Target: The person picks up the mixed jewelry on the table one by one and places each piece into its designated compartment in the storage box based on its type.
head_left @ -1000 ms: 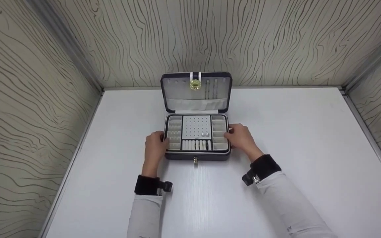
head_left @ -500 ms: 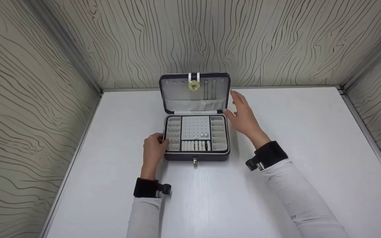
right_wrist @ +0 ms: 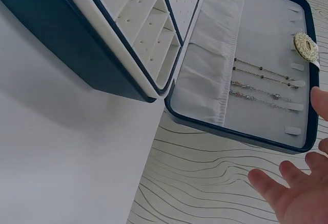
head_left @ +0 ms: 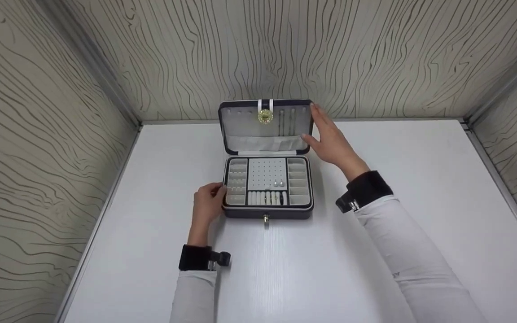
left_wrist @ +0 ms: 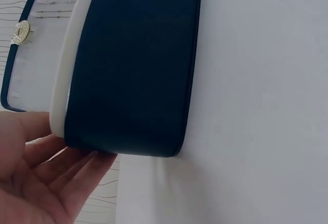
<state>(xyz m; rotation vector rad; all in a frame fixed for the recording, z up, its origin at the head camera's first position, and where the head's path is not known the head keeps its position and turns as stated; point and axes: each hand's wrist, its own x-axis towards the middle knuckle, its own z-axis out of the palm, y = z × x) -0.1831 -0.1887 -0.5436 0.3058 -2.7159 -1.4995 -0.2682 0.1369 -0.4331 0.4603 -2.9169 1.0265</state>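
Observation:
A dark navy jewelry box (head_left: 267,213) stands on the white table with its lid (head_left: 245,124) raised. My left hand (head_left: 208,202) holds the box's left side, its thumb at the pale rim (left_wrist: 68,75) and its fingers against the outer wall. Beside the lid's right edge is my right hand (head_left: 334,141), fingers straight and thumb spread toward the lid. A gold round clasp (head_left: 265,116) hangs at the lid's top. Inside the lid are thin chains (right_wrist: 261,75). Two pearl earrings (head_left: 278,184) sit on the perforated panel, above ring rolls (head_left: 267,198) with several rings.
White table surface (head_left: 159,161) surrounds the box. A wood-grain patterned wall (head_left: 375,58) rises behind the lid, with another panel (head_left: 38,157) at the left. A small gold lock (head_left: 266,219) projects from the box front.
My right hand has left the box's right side and moved up and back to the lid's right edge, fingers straightening. My left hand stays at the left side, its thumb drawn slightly outward.

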